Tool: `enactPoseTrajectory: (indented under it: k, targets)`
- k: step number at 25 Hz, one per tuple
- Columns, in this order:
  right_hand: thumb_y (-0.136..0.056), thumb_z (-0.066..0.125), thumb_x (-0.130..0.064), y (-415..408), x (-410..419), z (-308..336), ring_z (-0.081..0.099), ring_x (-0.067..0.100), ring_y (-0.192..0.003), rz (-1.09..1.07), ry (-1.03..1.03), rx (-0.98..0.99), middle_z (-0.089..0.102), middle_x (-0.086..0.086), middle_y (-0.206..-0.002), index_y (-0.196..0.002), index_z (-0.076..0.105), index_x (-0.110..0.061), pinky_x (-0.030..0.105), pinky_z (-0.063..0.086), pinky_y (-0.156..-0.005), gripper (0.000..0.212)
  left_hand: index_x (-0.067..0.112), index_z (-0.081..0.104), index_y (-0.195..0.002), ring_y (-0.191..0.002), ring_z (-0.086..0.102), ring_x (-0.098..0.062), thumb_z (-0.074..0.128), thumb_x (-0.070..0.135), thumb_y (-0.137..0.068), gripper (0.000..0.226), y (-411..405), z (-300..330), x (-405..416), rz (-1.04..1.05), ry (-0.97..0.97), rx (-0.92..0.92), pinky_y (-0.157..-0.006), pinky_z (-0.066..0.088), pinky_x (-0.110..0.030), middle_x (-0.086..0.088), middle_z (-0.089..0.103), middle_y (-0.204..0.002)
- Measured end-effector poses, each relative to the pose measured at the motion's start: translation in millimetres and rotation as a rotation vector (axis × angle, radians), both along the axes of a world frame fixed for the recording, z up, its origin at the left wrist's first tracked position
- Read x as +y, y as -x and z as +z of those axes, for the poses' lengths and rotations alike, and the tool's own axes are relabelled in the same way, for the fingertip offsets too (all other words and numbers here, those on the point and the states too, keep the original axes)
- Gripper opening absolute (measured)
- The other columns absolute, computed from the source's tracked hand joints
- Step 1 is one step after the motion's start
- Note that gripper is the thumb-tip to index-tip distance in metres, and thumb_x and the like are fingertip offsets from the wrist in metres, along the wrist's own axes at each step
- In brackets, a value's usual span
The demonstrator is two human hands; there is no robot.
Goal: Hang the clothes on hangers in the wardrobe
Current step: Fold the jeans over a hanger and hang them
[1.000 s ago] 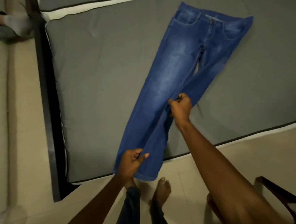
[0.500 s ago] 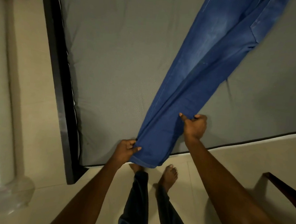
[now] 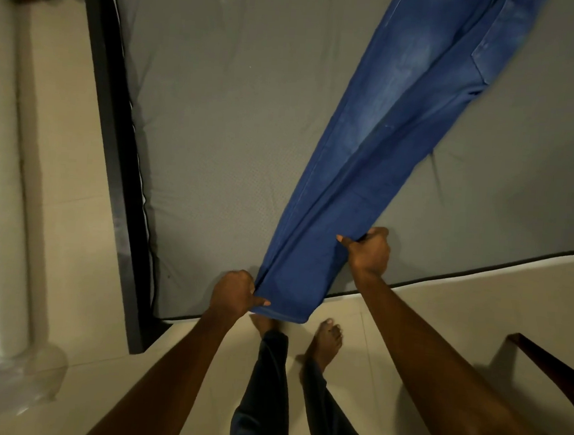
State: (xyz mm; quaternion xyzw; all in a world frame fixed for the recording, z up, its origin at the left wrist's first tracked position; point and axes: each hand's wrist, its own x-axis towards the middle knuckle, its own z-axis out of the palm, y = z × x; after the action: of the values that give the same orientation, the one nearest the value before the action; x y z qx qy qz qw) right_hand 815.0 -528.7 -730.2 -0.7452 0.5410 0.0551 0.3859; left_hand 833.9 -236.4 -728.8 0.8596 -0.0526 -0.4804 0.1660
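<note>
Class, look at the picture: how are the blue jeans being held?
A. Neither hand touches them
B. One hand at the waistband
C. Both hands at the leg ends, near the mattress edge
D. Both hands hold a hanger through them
C: the left hand and right hand each grip the leg ends of the blue jeans lying on the grey mattress.

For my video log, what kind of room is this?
Most likely a bedroom: a grey mattress in a dark bed frame, with blue jeans laid out on it.
</note>
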Motion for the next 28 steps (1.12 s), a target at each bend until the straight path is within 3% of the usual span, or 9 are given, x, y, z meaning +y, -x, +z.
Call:
enactPoseTrajectory:
  k: [2,4,8,13,17,21,25,28]
  targets:
    - [-0.063,0.097,-0.038,-2,-1,5,0.063,0.024,-0.084,0.019,0.028,-0.015,0.065,0.007,-0.1,-0.105,0.046,-0.014,0.036,0.05,-0.069,0.07,0.023,0.049,-0.065,-0.065,0.06,-0.013,0.085,0.068,-0.064,0.058,-10,12,-4,-0.104,-0.083,-0.073,-0.056,0.046,-0.027,0.005,0.059,-0.07]
    - [-0.063,0.097,-0.038,-7,-5,11,0.062,0.022,-0.084,0.015,0.059,-0.063,0.063,0.006,-0.1,-0.104,0.045,-0.017,0.037,0.053,-0.071,0.07,0.021,0.054,-0.073,-0.063,0.058,-0.01,0.082,0.075,-0.061,0.062,-23,18,-14,-0.048,-0.012,-0.139,-0.056,0.042,-0.025,0.007,0.06,-0.07]
    - [-0.07,0.089,-0.019,-29,-29,17,0.067,0.025,-0.085,0.032,0.032,-0.112,0.067,0.007,-0.096,-0.104,0.053,-0.016,0.043,0.058,-0.077,0.051,0.013,0.066,-0.089,-0.068,0.064,-0.016,0.088,0.061,-0.065,0.059,-67,30,-54,0.091,0.231,-0.161,-0.061,0.054,-0.034,0.002,0.067,-0.077]
    - [-0.073,0.084,-0.02,-99,-96,26,0.069,0.026,-0.082,-0.099,0.022,-0.204,0.07,0.007,-0.084,-0.1,0.057,-0.017,0.047,0.057,-0.084,0.039,0.012,0.068,-0.113,-0.086,0.069,-0.018,0.084,0.054,-0.077,0.058,-136,40,-155,0.045,0.355,-0.191,-0.077,0.057,-0.033,-0.004,0.072,-0.098]
    - [-0.076,0.081,-0.02,-164,-174,31,0.07,0.025,-0.08,-0.132,0.122,-0.325,0.071,0.007,-0.082,-0.097,0.061,-0.011,0.043,0.056,-0.085,0.03,0.013,0.069,-0.113,-0.089,0.067,-0.017,0.082,0.051,-0.079,0.053,-188,41,-246,0.114,0.425,-0.242,-0.078,0.055,-0.031,-0.002,0.073,-0.101]
    - [-0.074,0.075,-0.033,-240,-276,38,0.069,0.027,-0.082,-0.122,0.226,-0.371,0.07,0.01,-0.084,-0.094,0.062,-0.009,0.042,0.055,-0.085,0.034,0.019,0.068,-0.106,-0.086,0.068,-0.014,0.082,0.062,-0.075,0.055,-235,30,-332,0.212,0.469,-0.189,-0.077,0.056,-0.034,0.004,0.072,-0.093]
    - [-0.077,0.076,-0.054,-316,-376,41,0.066,0.029,-0.09,-0.07,0.34,-0.321,0.068,0.011,-0.095,-0.099,0.06,-0.006,0.041,0.052,-0.083,0.055,0.012,0.07,-0.095,-0.075,0.065,-0.009,0.088,0.05,-0.075,0.047,-276,23,-420,0.36,0.532,-0.154,-0.067,0.051,-0.025,0.002,0.072,-0.084]
    - [-0.075,0.071,-0.071,-368,-431,49,0.065,0.025,-0.107,-0.048,0.326,-0.13,0.066,0.008,-0.12,-0.123,0.056,-0.01,0.038,0.054,-0.086,0.079,0.007,0.07,-0.089,-0.069,0.064,-0.011,0.088,0.046,-0.076,0.044,-303,17,-472,0.432,0.59,-0.148,-0.062,0.05,-0.025,-0.003,0.071,-0.08]
